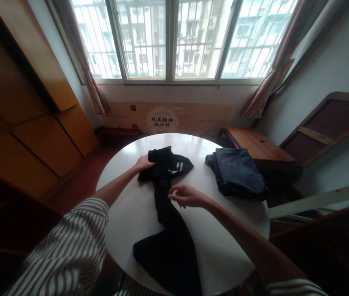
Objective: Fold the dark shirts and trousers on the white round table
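Resting on a round white table (pixel 125 213), both hands, fingers apart, touch black trousers (pixel 165 197).

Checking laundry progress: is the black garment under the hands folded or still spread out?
Not folded: the black garment lies bunched and stretched lengthwise across the round white table, left hand on its far end.

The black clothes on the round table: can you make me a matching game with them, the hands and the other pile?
Things:
1. left hand
2. right hand
3. folded dark pile
4. black garment

Places or states:
a. lies alone toward the table's right edge, no hand on it
b. stretched along the white table, near end hanging over the edge
c. presses on the garment's far bunched end
d. fingers curled, poised by the garment's middle

Pairs: 1-c, 2-d, 3-a, 4-b
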Demonstrator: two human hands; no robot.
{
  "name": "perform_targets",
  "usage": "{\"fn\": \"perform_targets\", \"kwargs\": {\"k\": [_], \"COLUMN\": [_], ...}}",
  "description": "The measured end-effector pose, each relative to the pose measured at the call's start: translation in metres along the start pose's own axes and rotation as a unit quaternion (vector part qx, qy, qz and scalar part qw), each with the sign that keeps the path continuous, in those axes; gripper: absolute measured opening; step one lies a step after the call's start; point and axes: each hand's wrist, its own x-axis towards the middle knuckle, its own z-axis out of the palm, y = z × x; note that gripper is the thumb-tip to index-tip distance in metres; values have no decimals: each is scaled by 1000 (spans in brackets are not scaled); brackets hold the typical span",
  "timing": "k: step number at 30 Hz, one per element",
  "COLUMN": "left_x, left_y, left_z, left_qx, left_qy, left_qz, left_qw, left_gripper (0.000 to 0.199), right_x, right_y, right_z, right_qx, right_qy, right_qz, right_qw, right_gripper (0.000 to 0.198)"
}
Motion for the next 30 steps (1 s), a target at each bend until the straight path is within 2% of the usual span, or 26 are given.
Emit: {"fn": "perform_targets", "kwargs": {"k": [2,3,4,6,7,9,11,14,16,18,22,26,30], "left_x": [-1,-3,-7,-16,-21,-30,-37,-44,-47,-50,-50,-46,-37], "left_y": [8,13,18,28,33,39,42,45,46,47,43,36,25], "left_z": [8,12,15,18,17,10,0,-12,-15,-13,-3,-6,-41], "left_qx": [-42,-56,-79,-180,-252,-398,-480,-509,-501,-487,-480,-437,-264], "left_qy": [-7,-8,-13,-46,-72,-129,-170,-191,-189,-175,-111,3,150], "left_qz": [30,38,50,70,74,70,57,34,20,9,19,43,49], "left_qw": [999,998,996,980,962,906,859,839,844,856,870,899,951], "left_gripper": [45,42,41,41,43,46,48,47,43,40,40,45,51], "right_x": [9,14,17,23,25,28,29,31,33,36,39,24,-2], "right_y": [7,11,16,27,32,39,40,34,28,24,25,27,20], "right_z": [-14,-22,-29,-40,-44,-47,-47,-43,-39,-34,-27,-34,-63], "right_qx": [-45,-57,-55,-22,-1,59,132,218,272,314,312,276,214], "right_qy": [177,244,280,285,272,247,221,183,182,213,288,359,444], "right_qz": [40,66,96,157,174,173,152,128,92,51,26,4,-36], "right_qw": [982,966,954,945,946,952,954,950,940,924,905,892,870], "right_gripper": [50,58,69,86,88,77,58,41,37,37,32,23,23]}}
